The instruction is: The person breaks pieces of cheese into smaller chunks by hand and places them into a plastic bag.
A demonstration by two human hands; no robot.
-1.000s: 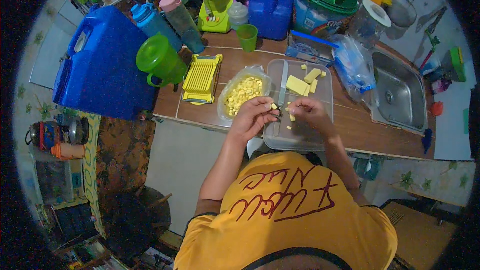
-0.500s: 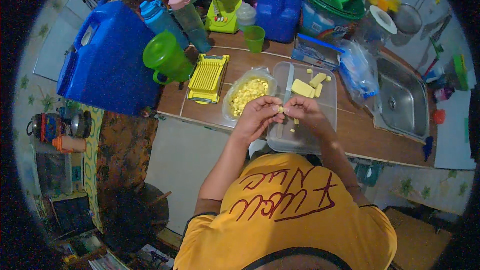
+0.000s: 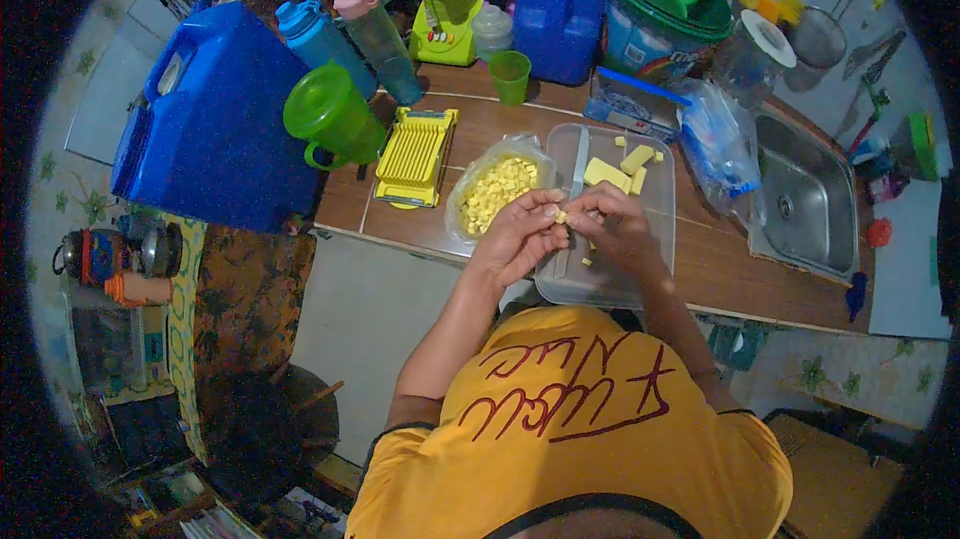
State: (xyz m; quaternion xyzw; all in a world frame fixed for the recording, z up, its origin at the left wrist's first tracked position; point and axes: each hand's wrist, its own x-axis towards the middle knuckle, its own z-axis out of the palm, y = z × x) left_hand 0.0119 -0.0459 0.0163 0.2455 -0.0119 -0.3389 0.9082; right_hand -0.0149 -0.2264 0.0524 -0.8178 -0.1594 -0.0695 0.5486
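Note:
My left hand (image 3: 520,234) pinches a small yellow piece (image 3: 560,218) between thumb and fingers, above the left part of a translucent plastic tray (image 3: 652,231). My right hand (image 3: 615,224) meets it there, its closed fingertips on the same piece. A knife (image 3: 578,159) lies along the tray's left side, partly hidden under my hands. Yellow blocks (image 3: 606,173) and several small cubes lie in the tray. A plastic bag (image 3: 500,189) full of small yellow cubes sits just left of my left hand. A yellow slicer with parallel ridges (image 3: 410,159) lies further left.
Blue jerrycans (image 3: 200,119) (image 3: 555,9), a green pitcher (image 3: 330,119), bottles (image 3: 390,64), a blender (image 3: 445,19), a green cup (image 3: 510,79) and a bucket (image 3: 650,29) crowd round the counter. A box (image 3: 630,109), a plastic bag (image 3: 715,139) and a sink (image 3: 805,199) are at the right.
My hands have come together; my left hand has moved slightly right with the piece, my right fingertips leftward onto it. The whole view has shifted slightly.

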